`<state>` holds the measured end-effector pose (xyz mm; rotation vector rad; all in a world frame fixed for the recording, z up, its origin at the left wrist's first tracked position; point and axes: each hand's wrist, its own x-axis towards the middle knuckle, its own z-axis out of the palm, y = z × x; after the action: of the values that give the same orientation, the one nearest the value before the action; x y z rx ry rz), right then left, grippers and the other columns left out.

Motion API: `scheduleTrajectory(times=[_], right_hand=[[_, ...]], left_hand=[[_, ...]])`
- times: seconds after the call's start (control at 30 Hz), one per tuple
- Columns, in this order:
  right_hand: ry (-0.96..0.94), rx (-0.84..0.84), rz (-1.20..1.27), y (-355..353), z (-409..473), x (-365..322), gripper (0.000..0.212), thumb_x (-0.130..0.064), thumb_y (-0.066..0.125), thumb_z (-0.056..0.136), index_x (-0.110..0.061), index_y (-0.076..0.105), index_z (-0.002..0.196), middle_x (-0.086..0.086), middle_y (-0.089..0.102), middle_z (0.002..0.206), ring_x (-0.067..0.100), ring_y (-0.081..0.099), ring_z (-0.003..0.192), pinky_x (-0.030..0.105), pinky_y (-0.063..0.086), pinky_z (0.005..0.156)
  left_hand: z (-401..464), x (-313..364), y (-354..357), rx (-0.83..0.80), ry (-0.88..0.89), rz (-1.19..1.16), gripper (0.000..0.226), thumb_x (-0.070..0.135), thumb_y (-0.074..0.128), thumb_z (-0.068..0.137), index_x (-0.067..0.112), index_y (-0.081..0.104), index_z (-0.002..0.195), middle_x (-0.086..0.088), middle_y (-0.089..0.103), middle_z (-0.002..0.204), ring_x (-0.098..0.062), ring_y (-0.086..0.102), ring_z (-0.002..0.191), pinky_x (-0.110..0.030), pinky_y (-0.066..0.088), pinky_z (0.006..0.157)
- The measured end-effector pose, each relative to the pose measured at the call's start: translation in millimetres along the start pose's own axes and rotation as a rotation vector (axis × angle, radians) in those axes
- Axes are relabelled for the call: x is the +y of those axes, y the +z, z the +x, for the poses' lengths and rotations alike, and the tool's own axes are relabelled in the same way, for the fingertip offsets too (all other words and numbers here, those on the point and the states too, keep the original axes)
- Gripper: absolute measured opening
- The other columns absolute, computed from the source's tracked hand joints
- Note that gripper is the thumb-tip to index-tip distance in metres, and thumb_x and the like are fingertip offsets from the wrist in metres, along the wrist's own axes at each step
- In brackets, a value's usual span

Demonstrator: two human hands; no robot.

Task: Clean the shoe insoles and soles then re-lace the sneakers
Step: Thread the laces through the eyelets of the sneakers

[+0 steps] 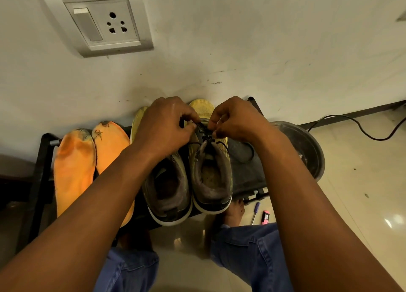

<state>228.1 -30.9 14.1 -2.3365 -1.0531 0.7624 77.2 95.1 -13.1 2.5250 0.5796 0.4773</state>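
Over the far end of the right yellow-and-grey sneaker (209, 166), both hands meet with forearms reaching in from the near edge. Left hand (163, 127) and right hand (236, 119) each curl their fingers and pinch the thin black shoelace (205, 135) at the front eyelets. This sneaker's lace runs only partly up; its grey collar gapes and the worn footbed shows. Two sneakers stand side by side, touching, toes toward the white wall (241, 50), on a low black metal rack (45, 160). Two orange foam insoles (74, 168) lie just left of them on the rack, dirt-stained at their far tips. Right of the rack sits one dark round basin (307, 151).
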Motion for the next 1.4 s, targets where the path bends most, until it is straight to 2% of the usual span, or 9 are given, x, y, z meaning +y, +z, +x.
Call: scheduleTrajectory(times=[0.13,0.37,0.57,0.77,0.9,1.03,1.13,1.23,1.4], right_hand=[[-0.021,0.010,-0.017,2,1,0,0.031,0.000,0.084,0.070,-0.029,0.074,0.073,0.001,0.074,0.086,0.019,0.072,0.083,0.043,0.062,0.081],[-0.059,0.040,-0.067,9,2,0,0.026,-0.006,0.083,0.071,-0.029,0.072,0.068,-0.004,0.073,0.078,0.015,0.069,0.077,0.043,0.062,0.077],[-0.079,0.026,-0.106,14,1,-1,0.020,0.000,0.069,0.077,-0.019,0.076,0.082,-0.005,0.066,0.077,0.021,0.068,0.080,0.039,0.061,0.074],[-0.049,-0.011,-0.139,16,1,-4,0.015,-0.005,0.057,0.085,-0.014,0.069,0.083,0.009,0.070,0.092,0.026,0.066,0.088,0.032,0.050,0.069],[-0.048,0.003,-0.133,17,1,-5,0.014,-0.005,0.060,0.085,-0.011,0.072,0.087,0.008,0.070,0.092,0.024,0.066,0.087,0.031,0.052,0.071],[-0.059,0.008,-0.104,10,0,0,0.011,-0.001,0.071,0.082,-0.012,0.074,0.085,0.000,0.071,0.081,0.011,0.067,0.075,0.033,0.060,0.074],[-0.066,-0.001,-0.095,9,0,1,0.017,0.001,0.079,0.075,-0.014,0.076,0.084,0.001,0.072,0.082,0.017,0.070,0.080,0.040,0.062,0.079],[-0.119,0.041,-0.122,13,-1,-2,0.017,0.003,0.074,0.074,-0.012,0.077,0.082,0.001,0.071,0.083,0.022,0.069,0.086,0.042,0.061,0.080],[-0.135,0.037,-0.157,18,-1,-3,0.017,0.001,0.069,0.078,-0.014,0.076,0.080,-0.007,0.059,0.074,0.021,0.065,0.083,0.034,0.057,0.072]], left_hand=[[0,7,3,-0.101,0.025,-0.053,0.023,0.020,0.080,0.081,0.033,0.081,0.100,0.007,0.072,0.094,-0.015,0.065,0.082,-0.028,0.050,0.069],[0,10,7,-0.118,-0.047,-0.032,0.018,0.018,0.081,0.080,0.031,0.081,0.093,0.004,0.074,0.092,-0.017,0.066,0.080,-0.032,0.055,0.070],[1,12,10,-0.098,-0.042,0.017,0.014,0.020,0.081,0.081,0.029,0.081,0.092,0.002,0.073,0.092,-0.019,0.064,0.080,-0.029,0.049,0.069],[-1,13,11,-0.120,-0.029,0.076,0.012,0.015,0.076,0.083,0.022,0.078,0.093,-0.001,0.071,0.096,-0.023,0.064,0.087,-0.031,0.045,0.070],[-1,12,10,-0.133,-0.034,0.060,0.014,0.013,0.077,0.080,0.024,0.078,0.089,0.000,0.073,0.089,-0.022,0.065,0.081,-0.032,0.050,0.069],[0,7,7,-0.123,-0.063,-0.015,0.013,0.018,0.084,0.078,0.027,0.079,0.086,0.002,0.074,0.083,-0.016,0.068,0.075,-0.033,0.056,0.070],[0,2,5,-0.129,-0.063,-0.060,0.016,0.023,0.089,0.074,0.027,0.081,0.086,0.005,0.075,0.082,-0.010,0.069,0.072,-0.036,0.061,0.072],[0,0,6,-0.135,-0.056,-0.064,0.015,0.022,0.088,0.074,0.027,0.080,0.086,0.004,0.075,0.083,-0.012,0.070,0.074,-0.039,0.061,0.072],[1,1,10,-0.143,-0.028,-0.010,0.008,0.022,0.082,0.080,0.027,0.076,0.082,0.002,0.072,0.082,-0.018,0.065,0.074,-0.039,0.057,0.068]])
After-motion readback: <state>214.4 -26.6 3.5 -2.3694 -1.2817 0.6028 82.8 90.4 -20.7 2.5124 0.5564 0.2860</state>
